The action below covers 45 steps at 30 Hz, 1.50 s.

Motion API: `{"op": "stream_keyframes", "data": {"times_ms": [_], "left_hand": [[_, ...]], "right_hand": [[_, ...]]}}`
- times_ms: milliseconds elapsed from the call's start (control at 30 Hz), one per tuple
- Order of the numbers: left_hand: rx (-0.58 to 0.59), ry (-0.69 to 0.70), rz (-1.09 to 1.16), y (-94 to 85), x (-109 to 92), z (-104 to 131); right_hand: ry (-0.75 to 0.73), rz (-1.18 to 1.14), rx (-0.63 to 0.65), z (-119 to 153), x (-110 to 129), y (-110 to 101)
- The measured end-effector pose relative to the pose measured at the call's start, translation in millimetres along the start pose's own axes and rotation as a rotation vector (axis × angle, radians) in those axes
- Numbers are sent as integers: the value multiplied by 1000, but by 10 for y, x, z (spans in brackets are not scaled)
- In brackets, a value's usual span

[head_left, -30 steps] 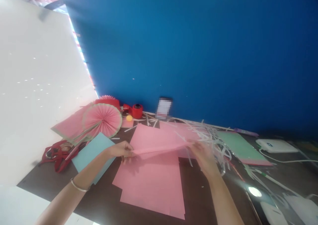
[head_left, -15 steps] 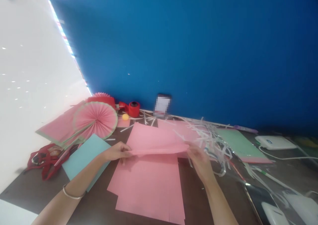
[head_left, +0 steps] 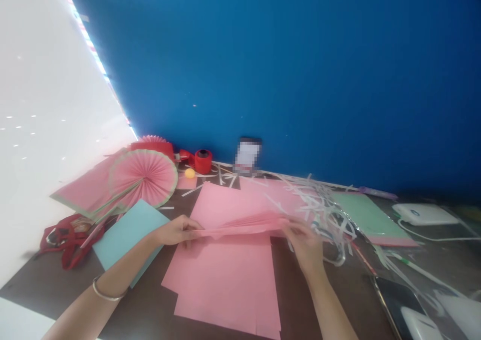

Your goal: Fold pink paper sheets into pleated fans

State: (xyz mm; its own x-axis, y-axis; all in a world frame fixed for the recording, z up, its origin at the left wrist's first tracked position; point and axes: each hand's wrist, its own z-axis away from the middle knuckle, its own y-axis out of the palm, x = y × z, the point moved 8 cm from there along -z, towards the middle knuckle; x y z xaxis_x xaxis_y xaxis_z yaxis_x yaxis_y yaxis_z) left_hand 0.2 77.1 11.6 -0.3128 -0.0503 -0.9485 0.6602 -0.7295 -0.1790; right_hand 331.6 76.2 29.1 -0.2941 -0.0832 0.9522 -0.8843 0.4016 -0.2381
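Note:
Between my two hands stretches a narrow pleated strip of pink paper (head_left: 240, 227), its folds showing along the upper edge. My left hand (head_left: 182, 231), on the arm with a silver bangle (head_left: 107, 291), pinches its left end. The right end is pinched by the thumb and fingers of my right hand (head_left: 303, 239). Under the strip, flat pink sheets (head_left: 229, 285) overlap on the dark table (head_left: 300, 305). A light blue sheet (head_left: 130, 237) lies beside my left forearm.
A round pink pleated paper fan (head_left: 145, 177) with a green border rests at the left, near red straps (head_left: 71, 245). Behind are a red tape roll (head_left: 203, 162) and a yellow ball (head_left: 190, 173). White paper strips (head_left: 323, 205), a green sheet pack (head_left: 370, 217) and a phone (head_left: 400, 305) lie rightward.
The pink strip's folds have spread slightly apart along its upper edge. Both hands keep hold of its ends in nearly the same place. The camera view has shifted a little.

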Motion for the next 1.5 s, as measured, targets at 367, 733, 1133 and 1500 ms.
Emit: {"op": "stream_keyframes", "data": {"times_ms": [367,733,1133,1500], "left_hand": [[-114,-32,-255,174,-121,22],[-119,-48,23,386,-108,-48],[41,-73,41,608,-111,-42],[-43,-86,-72,622,-154,-52]], "right_hand": [[-17,5,-148,117,220,5],[218,-509,17,378,41,534],[368,-609,158,586,280,817],[310,-552,176,622,293,822]]}}
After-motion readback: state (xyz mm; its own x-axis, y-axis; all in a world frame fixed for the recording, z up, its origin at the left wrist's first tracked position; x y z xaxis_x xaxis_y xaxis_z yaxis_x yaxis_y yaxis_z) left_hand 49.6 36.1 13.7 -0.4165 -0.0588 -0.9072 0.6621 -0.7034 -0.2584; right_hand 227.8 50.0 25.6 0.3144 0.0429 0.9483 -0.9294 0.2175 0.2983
